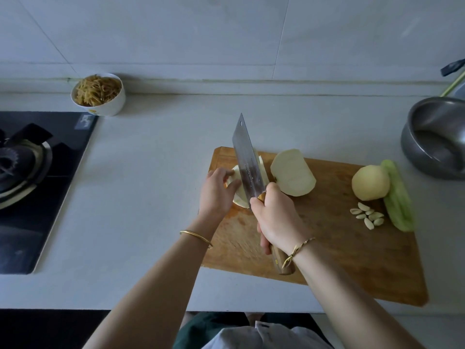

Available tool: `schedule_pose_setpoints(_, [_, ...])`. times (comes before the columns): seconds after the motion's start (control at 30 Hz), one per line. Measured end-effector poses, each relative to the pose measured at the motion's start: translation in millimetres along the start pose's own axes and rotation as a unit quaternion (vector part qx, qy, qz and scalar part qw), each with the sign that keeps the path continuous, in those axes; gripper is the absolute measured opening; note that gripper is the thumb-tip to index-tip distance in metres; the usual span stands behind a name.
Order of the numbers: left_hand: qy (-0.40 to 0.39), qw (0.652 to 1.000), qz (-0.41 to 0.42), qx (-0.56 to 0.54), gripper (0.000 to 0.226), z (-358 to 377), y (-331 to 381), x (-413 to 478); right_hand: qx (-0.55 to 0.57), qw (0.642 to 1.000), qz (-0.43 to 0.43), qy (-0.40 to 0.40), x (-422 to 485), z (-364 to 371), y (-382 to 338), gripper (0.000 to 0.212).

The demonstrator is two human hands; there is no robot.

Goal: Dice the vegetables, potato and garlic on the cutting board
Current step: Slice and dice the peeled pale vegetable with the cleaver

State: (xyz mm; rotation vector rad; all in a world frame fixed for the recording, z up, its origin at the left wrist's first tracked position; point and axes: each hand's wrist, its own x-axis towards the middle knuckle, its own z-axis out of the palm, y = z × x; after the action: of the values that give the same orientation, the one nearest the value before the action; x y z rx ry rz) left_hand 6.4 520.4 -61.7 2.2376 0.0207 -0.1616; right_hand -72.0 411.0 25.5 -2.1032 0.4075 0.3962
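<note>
Left hand [216, 190] holds a pale peeled vegetable piece [241, 197] under the cleaver [247, 159].

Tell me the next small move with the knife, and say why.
Probably press the knife straight down through the pale vegetable half. The right hand grips its handle, the blade is set over that half, and the left hand holds it steady on the cutting board.

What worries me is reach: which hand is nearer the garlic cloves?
Right. The right hand grips the cleaver, left of the garlic cloves; the left hand holds the pale vegetable farther left.
</note>
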Motion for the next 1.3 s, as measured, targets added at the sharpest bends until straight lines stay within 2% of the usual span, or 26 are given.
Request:
schedule_pose_setpoints(0.3, [0.010,1.000,0.001,0.002,0.030,-0.3,3.3,-3.2,0.015,0.998,0.032,-0.043,21.8,1.8,2.8,0.013])
schedule_pose_setpoints(0.43, [0.012,1.000,0.001,0.003,0.030,0.3,1.1,-3.4,-0.028,0.999,0.043,-0.017,26.4,14.7,10.3,0.013])
schedule_pose_setpoints(0.63, [0.016,1.000,0.001,0.013,0.033,2.5,1.8,-4.5,0.045,0.996,0.075,-0.012,27.9,28.0,20.8,0.015])
schedule_pose_setpoints(0.8, [0.009,1.000,0.003,0.017,0.033,1.8,3.5,-3.2,0.049,0.998,0.043,-0.022,23.5,19.8,20.8,0.014])
schedule_pose_setpoints(0.97, [-0.027,0.999,-0.024,-0.003,0.031,-1.3,3.5,3.9,0.003,0.999,-0.017,0.047,10.6,8.4,20.0,0.020])
schedule_pose_setpoints(1.03, [0.001,0.999,-0.038,-0.032,0.030,-11.6,10.2,8.3,-0.027,0.997,-0.046,0.062,7.3,7.1,19.1,0.024])
schedule_pose_setpoints(1.1, [0.111,0.992,0.016,-0.060,0.026,-30.3,30.0,10.9,-0.042,0.994,-0.066,0.070,4.9,7.3,17.2,0.021])
schedule_pose_setpoints(1.17, [0.167,0.973,0.152,-0.045,0.017,-48.7,62.3,11.5,-0.048,0.994,-0.071,0.075,3.9,8.9,13.2,0.016])
schedule_pose_setpoints(1.23, [0.098,0.949,0.289,0.083,0.010,-59.9,94.0,13.8,-0.056,0.992,-0.066,0.089,2.1,10.9,8.5,0.016])
schedule_pose_setpoints(1.3, [-0.029,0.893,0.347,0.286,0.015,-59.3,114.4,17.3,-0.084,0.988,-0.066,0.114,-0.1,12.3,5.2,0.017])
